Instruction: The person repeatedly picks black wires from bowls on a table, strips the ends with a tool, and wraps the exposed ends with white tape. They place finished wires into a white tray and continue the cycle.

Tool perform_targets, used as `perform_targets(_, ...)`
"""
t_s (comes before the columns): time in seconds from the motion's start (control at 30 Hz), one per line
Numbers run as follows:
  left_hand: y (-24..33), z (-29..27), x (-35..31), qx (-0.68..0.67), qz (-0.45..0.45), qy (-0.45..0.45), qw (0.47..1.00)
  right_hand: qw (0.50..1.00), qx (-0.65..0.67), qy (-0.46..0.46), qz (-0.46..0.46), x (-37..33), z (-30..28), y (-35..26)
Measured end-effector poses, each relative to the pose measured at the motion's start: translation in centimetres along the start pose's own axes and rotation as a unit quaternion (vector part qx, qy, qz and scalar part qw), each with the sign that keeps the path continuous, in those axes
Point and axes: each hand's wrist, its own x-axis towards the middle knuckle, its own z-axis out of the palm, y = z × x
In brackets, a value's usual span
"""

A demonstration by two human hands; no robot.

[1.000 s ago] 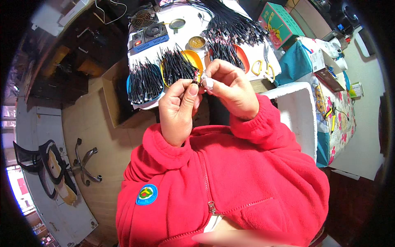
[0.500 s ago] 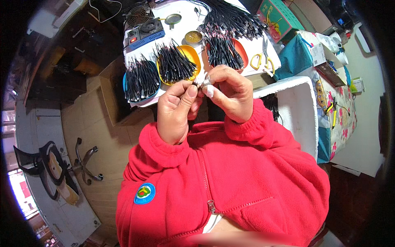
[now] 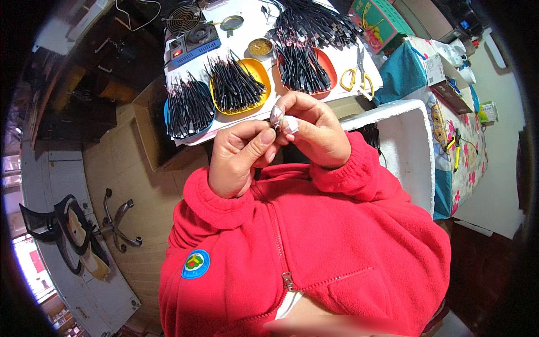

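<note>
In front of my chest, both hands work fingertip to fingertip just off the table's near edge. My left hand (image 3: 236, 160) is closed, thumb and forefinger pinching what looks like a dark cable end (image 3: 275, 128). My right hand (image 3: 320, 132) pinches at the same spot, with white tape wrapped around its thumb and forefinger tips. The fingers cover most of the piece. Beyond them, black cables with reddish bare ends (image 3: 236, 87) fill a yellow tray (image 3: 262, 70); more cables lie in a blue tray (image 3: 168, 118) at left and an orange-red tray (image 3: 330, 63) at right.
Yellow-handled scissors (image 3: 349, 78) lie at the table's right. Behind are a small metal cup (image 3: 260, 48), a blue device with a red switch (image 3: 196, 49) and a heap of cables (image 3: 317, 22). A white foam box (image 3: 412, 143) stands right; pliers (image 3: 456, 154) lie past it.
Both hands have come slightly toward my body, still pinched together. My right fingers have shifted a little, showing more of the white thumb tape. The view has moved slightly.
</note>
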Motion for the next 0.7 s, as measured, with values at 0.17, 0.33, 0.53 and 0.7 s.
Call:
perform_targets(0.17, 0.2, 0.3, -0.3, 0.024, -0.01, 0.003, 1.0, 0.998, 0.042, 0.007, 0.04, -0.1, -0.7, 0.2)
perform_targets(0.33, 0.2, 0.5, -0.3, 0.045, 0.003, 0.003, 0.999, 0.992, 0.104, -0.03, 0.059, 0.0, -1.4, 0.9)
perform_targets(0.53, -0.1, 0.2, -0.4, 0.057, 0.006, -0.01, 0.998, 0.983, 0.147, -0.031, 0.106, -0.1, -1.8, 1.5)
perform_targets(0.7, -0.1, 0.2, -0.1, 0.046, -0.018, 0.033, 0.998, 0.977, 0.193, 0.0, 0.092, -0.1, -1.5, 2.9)
